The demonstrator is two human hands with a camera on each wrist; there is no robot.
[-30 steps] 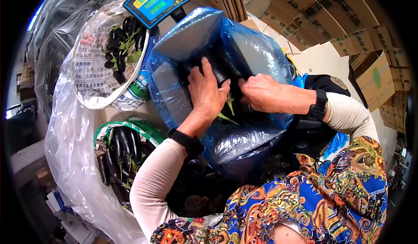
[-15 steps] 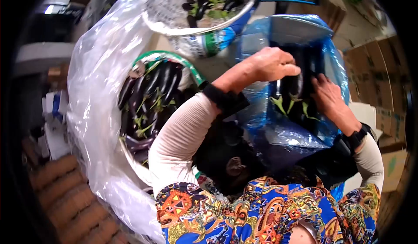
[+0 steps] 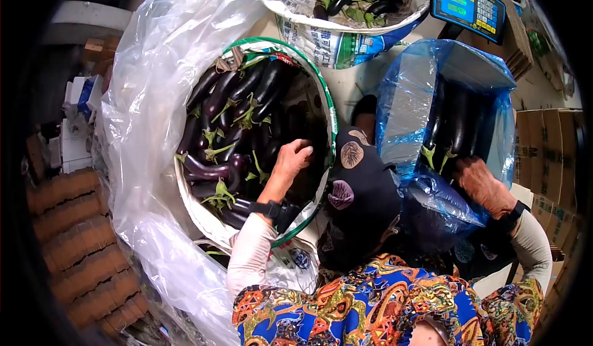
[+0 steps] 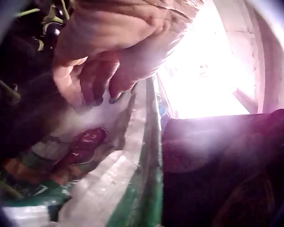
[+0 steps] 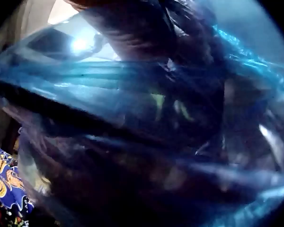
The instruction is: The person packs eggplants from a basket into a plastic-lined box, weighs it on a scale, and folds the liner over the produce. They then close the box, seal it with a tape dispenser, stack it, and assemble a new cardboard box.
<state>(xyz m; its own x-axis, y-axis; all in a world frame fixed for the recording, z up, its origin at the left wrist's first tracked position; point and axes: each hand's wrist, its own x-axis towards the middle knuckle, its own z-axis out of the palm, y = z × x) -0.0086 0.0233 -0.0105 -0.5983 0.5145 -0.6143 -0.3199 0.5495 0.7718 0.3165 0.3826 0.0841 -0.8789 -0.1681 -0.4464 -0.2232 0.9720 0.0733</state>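
Note:
My left hand (image 3: 290,164) reaches inside a green-rimmed woven sack (image 3: 329,108) on its right side. Its fingers hang loosely bent near the sack's inner wall, with nothing between them in the left wrist view. Dark purple eggplants (image 3: 238,96) with green stems fill the sack's left and far parts. To the right, a box lined with a blue plastic bag (image 3: 395,92) holds several long eggplants (image 3: 460,120), stems toward me. My right hand (image 3: 485,185) rests at their stem ends inside the box, its fingertips partly hidden; the right wrist view mostly shows blue plastic.
A second white sack (image 3: 290,18) with smaller eggplants stands at the back. Beside it is a scale display (image 3: 467,6). Clear plastic sheeting (image 3: 139,130) drapes along the left. Cardboard is stacked at the right (image 3: 546,160), and brown stacks (image 3: 80,241) stand at lower left.
The left hand has left the eggplants in the lined box and moved left into the green-rimmed sack. The right hand has stayed in the box, shifting nearer to me. The head view has swung left.

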